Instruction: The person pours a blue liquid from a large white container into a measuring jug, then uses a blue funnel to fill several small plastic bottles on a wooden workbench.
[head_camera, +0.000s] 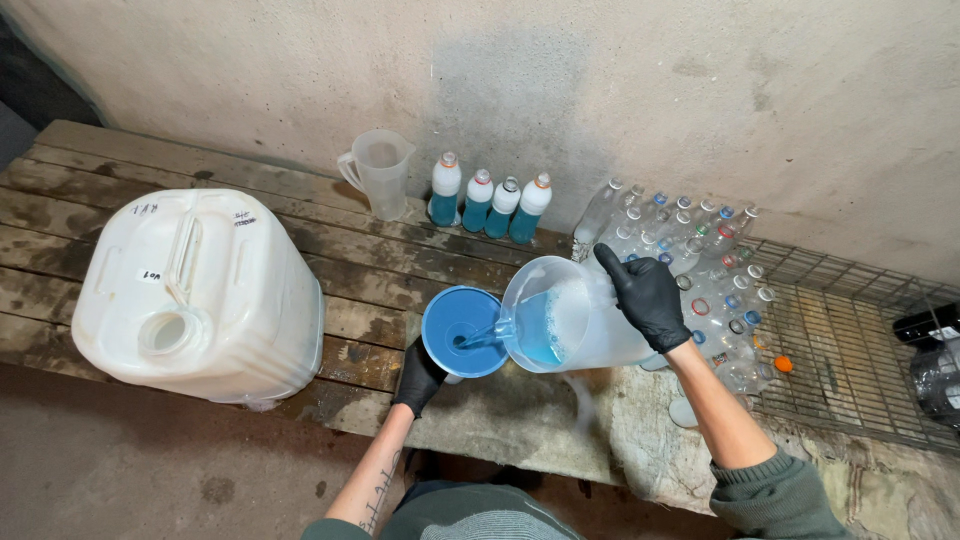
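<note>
1. I see my right hand (650, 297), in a black glove, with its grip closed around the back of a clear plastic jug (575, 315), which is tipped over to the left.
2. Blue liquid (540, 335) with foam on it sits low in the jug and runs from the spout into a blue funnel (460, 330).
3. My left hand (418, 378), also gloved in black, is just under the funnel's near edge, grip wrapped on something below it (I cannot tell what, the funnel hides it).
4. All of this sits at the front edge of a worn wooden tabletop (380, 265), near its middle.
5. To the left lies a big white canister (195, 295) on its side, its open neck facing me.
6. Against the wall stand an empty measuring jug (380, 172) and, just beside it, four filled bottles (488, 203) with blue liquid.
7. To the right, empty clear bottles (700, 270) crowd on a wire rack (850, 340).
</note>
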